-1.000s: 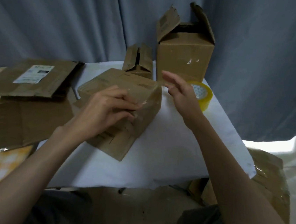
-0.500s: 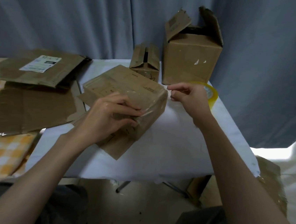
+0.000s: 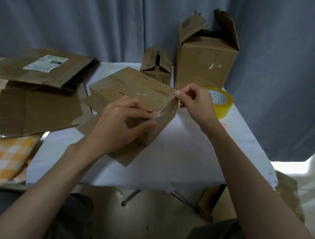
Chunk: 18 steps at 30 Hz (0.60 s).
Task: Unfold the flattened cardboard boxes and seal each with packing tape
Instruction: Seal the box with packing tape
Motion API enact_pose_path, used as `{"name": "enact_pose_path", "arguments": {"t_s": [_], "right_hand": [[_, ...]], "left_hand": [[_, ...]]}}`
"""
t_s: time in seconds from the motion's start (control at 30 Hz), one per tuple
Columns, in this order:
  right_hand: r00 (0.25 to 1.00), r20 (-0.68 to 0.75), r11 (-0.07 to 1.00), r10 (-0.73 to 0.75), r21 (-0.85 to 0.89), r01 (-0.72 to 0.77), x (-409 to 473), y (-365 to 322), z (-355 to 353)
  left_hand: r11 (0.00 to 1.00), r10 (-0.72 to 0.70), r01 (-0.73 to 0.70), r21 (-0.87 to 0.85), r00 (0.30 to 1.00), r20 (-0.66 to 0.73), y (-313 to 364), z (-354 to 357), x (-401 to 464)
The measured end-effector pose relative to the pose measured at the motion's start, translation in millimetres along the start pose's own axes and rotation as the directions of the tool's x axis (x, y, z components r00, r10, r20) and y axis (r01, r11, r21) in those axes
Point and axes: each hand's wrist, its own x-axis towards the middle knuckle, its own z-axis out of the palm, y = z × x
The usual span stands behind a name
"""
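Two hands on the cardboard box: left hand gripping its near corner, right hand pinching its far corner.

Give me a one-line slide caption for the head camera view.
Left hand steadies a cardboard box while right hand pinches clear tape at its corner.

Dim, soft light over my table, with one blown-out patch at three o'clock.

The room around me is murky and the grey curtain sinks into flat shade. The white tabletop is the brightest even surface; my left hand throws only a faint shadow on the box. A weak sheen of glare sits on the clear tape at its edge. The wide lens bows my forearms outward towards five and seven o'clock. My right hand looks slightly smeared, and fine detail is soft throughout.
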Motion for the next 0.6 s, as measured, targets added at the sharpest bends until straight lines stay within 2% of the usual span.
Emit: {"name": "enact_pose_path", "arguments": {"t_s": [0.13, 0.27, 0.37, 0.5, 0.6], "right_hand": [[1.000, -0.001, 1.000, 0.009, 0.008, -0.009, 2.1, 0.8, 1.4], [0.999, 0.033, 0.995, 0.025, 0.095, -0.028, 4.0, 4.1, -2.1], [0.999, 0.043, 0.996, -0.018, 0.087, 0.014, 5.0, 6.8, -3.4], [0.984, -0.001, 0.983, -0.176, -0.060, 0.175, 7.5, 10.6, -1.9], [0.946, 0.024, 0.915, -0.322, -0.248, 0.318, 8.3, 13.9, 2.3]], "left_hand": [[0.999, -0.036, 0.037, 0.010, 0.992, -0.124, 5.6, 14.3, 1.2], [0.999, -0.030, 0.036, 0.039, 0.990, -0.138, 2.2, 16.8, 1.3], [0.997, -0.026, 0.037, 0.068, 0.988, -0.153, 3.9, 22.2, 1.3], [0.988, -0.102, 0.119, 0.093, 0.979, -0.175, 16.0, 31.8, 1.4], [0.982, -0.136, 0.158, 0.104, 0.972, -0.190, 22.2, 33.2, 5.9]]}}
